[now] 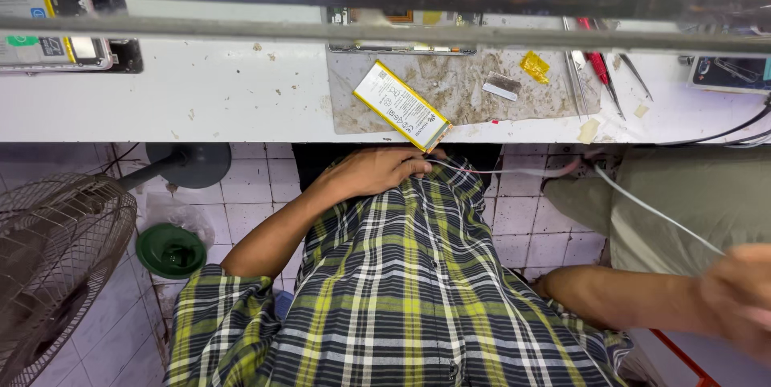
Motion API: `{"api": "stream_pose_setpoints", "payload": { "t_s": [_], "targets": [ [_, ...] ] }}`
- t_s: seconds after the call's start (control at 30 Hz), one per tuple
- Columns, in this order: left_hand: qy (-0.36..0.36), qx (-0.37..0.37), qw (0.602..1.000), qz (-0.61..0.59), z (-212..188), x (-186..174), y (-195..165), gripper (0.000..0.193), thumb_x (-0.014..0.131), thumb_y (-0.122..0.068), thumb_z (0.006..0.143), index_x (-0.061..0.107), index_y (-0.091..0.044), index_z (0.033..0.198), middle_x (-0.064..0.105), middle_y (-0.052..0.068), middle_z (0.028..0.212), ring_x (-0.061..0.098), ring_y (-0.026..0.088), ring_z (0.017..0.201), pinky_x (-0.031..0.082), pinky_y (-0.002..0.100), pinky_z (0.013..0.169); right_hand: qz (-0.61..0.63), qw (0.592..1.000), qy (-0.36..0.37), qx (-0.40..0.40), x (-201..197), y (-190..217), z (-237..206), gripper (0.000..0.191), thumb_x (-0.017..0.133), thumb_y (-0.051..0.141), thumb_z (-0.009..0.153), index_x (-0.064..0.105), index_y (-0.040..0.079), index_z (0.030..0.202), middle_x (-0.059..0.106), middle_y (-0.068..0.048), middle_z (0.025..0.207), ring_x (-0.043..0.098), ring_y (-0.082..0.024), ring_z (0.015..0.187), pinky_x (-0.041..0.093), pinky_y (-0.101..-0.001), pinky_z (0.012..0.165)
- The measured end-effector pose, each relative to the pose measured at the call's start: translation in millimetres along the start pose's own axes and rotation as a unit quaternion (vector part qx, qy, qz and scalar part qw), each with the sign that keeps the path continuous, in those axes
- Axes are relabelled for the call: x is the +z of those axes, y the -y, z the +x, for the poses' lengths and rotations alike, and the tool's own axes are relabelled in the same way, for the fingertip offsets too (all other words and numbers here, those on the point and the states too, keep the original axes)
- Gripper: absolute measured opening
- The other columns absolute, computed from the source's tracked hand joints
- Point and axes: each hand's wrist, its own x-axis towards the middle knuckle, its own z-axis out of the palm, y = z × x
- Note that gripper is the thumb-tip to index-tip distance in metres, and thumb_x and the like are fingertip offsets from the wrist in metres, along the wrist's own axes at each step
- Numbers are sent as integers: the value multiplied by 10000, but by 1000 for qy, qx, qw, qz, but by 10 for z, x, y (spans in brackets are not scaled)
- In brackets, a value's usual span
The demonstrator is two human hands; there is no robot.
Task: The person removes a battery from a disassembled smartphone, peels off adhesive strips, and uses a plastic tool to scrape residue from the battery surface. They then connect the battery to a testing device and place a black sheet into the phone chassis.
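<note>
That thin white cable (642,204) runs taut across your lap below the bench edge, your left hand (376,170) pinching one end against the plaid shirt and your right hand (743,295) too blurry to tell how it grips. Just above, a flat rectangular battery (401,105) with a yellow edge overhangs the scuffed grey mat (458,86), near shiny metal tweezers (580,74) and a round wire-mesh fan (56,266) down left.

The right hand (743,295) is blurred and cut off by the edge.
</note>
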Motion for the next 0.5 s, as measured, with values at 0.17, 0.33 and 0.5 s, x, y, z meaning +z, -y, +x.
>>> {"api": "stream_pose_setpoints", "payload": {
  "t_s": [0.17,0.33,0.5],
  "targets": [
    [16,68,995,-77,-261,20,-142,288,695,-325,944,660,-111,1134,773,9,837,753,136,719,592,331,684,-340,888,157,269,510,-995,69,150,795,185,814,750,101,930,693,-155,1185,642,-153,616,527,-309,554],
    [80,163,976,-123,-407,-89,-92,314,789,-299,910,738,-71,1120,768,53,896,710,156,768,575,307,712,-222,908,206,290,800,-1604,-144,164,717,212,923,729,57,977,683,-102,945,690,-250,751,537,-358,634],
    [101,249,922,-280,-472,-78,116,520,696,-314,965,566,-33,1383,722,56,1139,709,151,1013,603,301,893,-174,904,195,338,730,-1585,-214,205,700,220,942,711,15,951,675,-89,814,675,-249,700,526,-368,626]
  ]
}}
